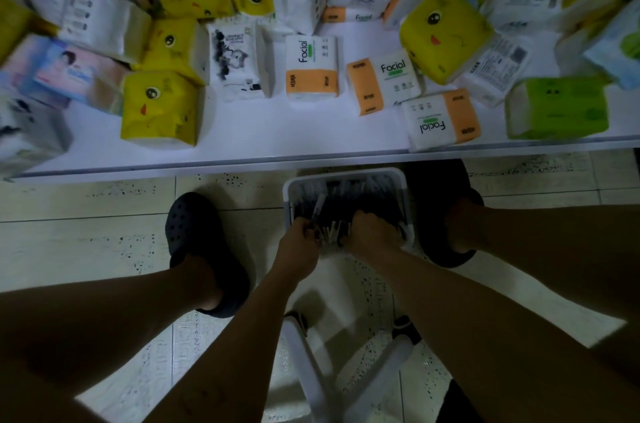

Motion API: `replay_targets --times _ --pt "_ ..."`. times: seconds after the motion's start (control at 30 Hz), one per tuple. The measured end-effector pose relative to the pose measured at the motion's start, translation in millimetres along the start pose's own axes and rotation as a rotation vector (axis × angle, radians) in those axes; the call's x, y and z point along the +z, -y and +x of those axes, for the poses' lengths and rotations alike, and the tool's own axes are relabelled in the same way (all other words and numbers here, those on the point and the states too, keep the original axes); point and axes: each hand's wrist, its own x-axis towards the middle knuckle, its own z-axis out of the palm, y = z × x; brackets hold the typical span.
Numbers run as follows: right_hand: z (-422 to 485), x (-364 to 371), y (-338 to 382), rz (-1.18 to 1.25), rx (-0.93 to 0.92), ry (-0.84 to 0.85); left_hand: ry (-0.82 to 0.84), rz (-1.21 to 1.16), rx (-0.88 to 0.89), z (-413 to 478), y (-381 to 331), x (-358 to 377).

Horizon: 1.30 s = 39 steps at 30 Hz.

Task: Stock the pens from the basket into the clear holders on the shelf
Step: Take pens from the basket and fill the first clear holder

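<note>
A white basket [346, 173] stands on the floor between my feet, full of dark pens [349, 200]. Both my hands reach down into its near end. My left hand [301, 242] has its fingers curled round a bunch of pens, with one pen sticking up from its grip. My right hand [372, 232] grips another bunch of pens beside it. No clear holders are in view.
A white shelf [242, 142] runs across above the basket, stacked with tissue packs [311, 67] in yellow, orange, green and white. My dark clogs [201, 242] stand on the tiled floor either side of the basket. A white stool frame [311, 374] is below me.
</note>
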Motion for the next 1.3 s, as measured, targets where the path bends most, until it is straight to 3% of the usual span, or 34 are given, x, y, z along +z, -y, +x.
replay_targets --times 0.27,0.37,0.57,0.77,1.1,1.3 --pt "7.4 -5.5 1.0 0.139 0.106 0.076 0.023 0.014 0.04 -0.2 -2.4 -5.8" --pt "5.7 -9.2 0.6 0.289 0.172 0.124 0.001 0.034 0.104 -1.9 -1.6 -6.4" --pt "-21.1 -18.2 -2.5 0.564 0.307 0.226 0.035 -0.027 0.037 -10.9 -13.7 -11.0" --pt "-63.3 -25.7 -3.3 0.713 0.172 0.27 -0.135 -0.155 0.212 -42.4 -36.8 -17.8" --pt "-138.0 -82.9 28.5 0.712 -0.292 -0.083 -0.221 -0.09 0.478 -105.8 -87.1 -53.2" --pt "-186.0 -121.4 31.5 0.814 -0.423 -0.345 -0.309 -0.031 0.712 -144.2 -112.0 -82.5"
